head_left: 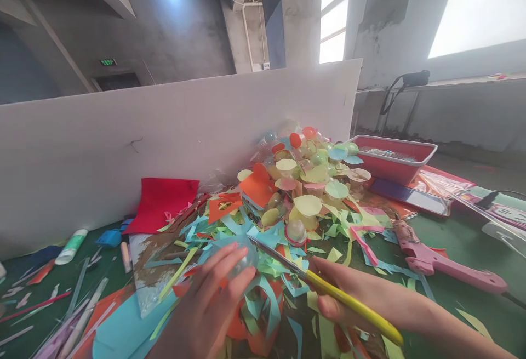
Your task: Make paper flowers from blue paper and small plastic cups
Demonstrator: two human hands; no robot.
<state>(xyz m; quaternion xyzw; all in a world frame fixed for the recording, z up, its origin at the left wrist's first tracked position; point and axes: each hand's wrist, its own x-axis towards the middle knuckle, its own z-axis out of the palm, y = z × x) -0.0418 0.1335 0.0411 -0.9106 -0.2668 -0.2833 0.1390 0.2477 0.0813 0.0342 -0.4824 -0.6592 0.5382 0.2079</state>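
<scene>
My left hand (219, 282) is curved over a clear plastic dome (245, 263) that rests on a light blue paper piece, its fingers holding the dome. My right hand (341, 288) grips a paintbrush (349, 303) with a yellow handle, fingers closed round it. The brush's tip end points up and left, beside the dome near the blue paper. Strips of green, blue and orange paper scraps (269, 298) lie under and around both hands. Behind them rises a pile of clear domes with coloured paper discs (308, 205).
A pink glue gun (452, 268) lies at the right. Behind it are a phone (411, 196) and a red basket (394, 167). Red paper (164, 205) and a glue stick (71, 246) are at the left. A white board (164, 140) stands across the back.
</scene>
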